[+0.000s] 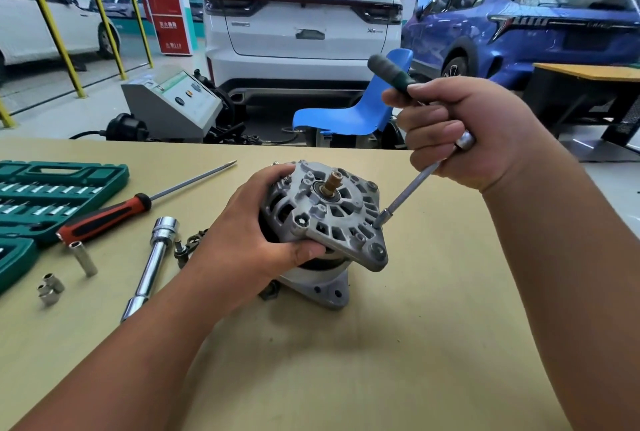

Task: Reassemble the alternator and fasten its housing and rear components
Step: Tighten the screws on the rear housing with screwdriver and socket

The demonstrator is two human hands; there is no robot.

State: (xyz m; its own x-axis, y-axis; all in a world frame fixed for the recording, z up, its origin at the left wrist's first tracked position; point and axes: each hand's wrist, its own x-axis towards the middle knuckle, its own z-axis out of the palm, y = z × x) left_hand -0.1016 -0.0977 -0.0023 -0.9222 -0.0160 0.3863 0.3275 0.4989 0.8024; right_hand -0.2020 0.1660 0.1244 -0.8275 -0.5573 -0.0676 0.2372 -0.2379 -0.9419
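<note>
Grey cast metal marks the alternator (332, 219), which sits at the middle of the frame on the tan table (398, 344), tipped so that its vented housing face and brass-coloured shaft stub (333, 183) turn up toward the camera. The step in hand appears to be fastening the housing. A slim extension (412, 184) runs down from the ratchet (391, 73) at upper right, and its tip meets a fastener at the right edge of the housing face. The right hand (460, 132) is closed round the tool, with the dark green handle jutting up and left from the fist and the chrome head showing between the curled fingers. The left hand (256, 236) grips the alternator from the left, fingers wrapped over its far rim and the thumb pressed under its near edge, holding the body at its tilt. The next move likely calls for turning the ratchet while keeping the tip square on the fastener, as the left hand braces against the twist. The other fastening points round the rim would probably follow. Small dark parts (188, 247) lie on the table just beside the left wrist, so the rear pieces seem not yet fitted.
</note>
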